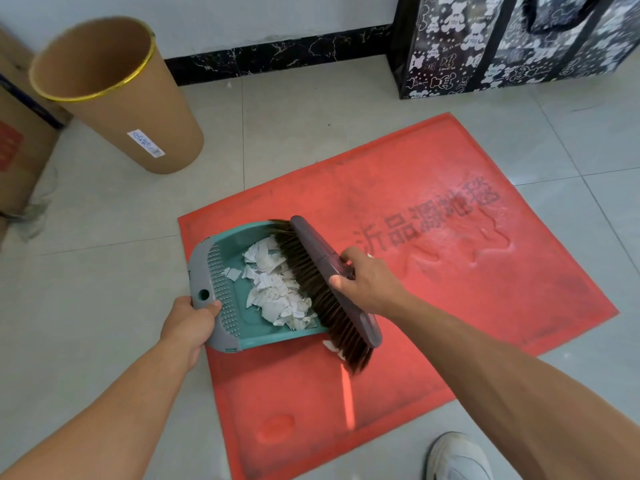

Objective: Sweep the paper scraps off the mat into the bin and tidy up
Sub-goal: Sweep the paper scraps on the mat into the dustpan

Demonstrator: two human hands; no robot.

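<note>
A red mat [433,271] lies on the tiled floor. On its left edge rests a teal dustpan [247,317] with a grey handle, which my left hand [192,320] grips. White paper scraps [277,285] are heaped inside the pan. My right hand [367,282] holds a grey hand brush [329,268] whose dark bristles press against the pan's open side. One scrap [330,346] lies on the mat under the bristles, just outside the pan. A brown cardboard bin [117,95] with a gold rim stands at the back left, open and tilted in view.
A black bag with white bear prints [519,43] stands against the wall at the back right. Cardboard boxes [17,150] sit at the far left beside the bin. My white shoe [457,459] is at the bottom right, off the mat.
</note>
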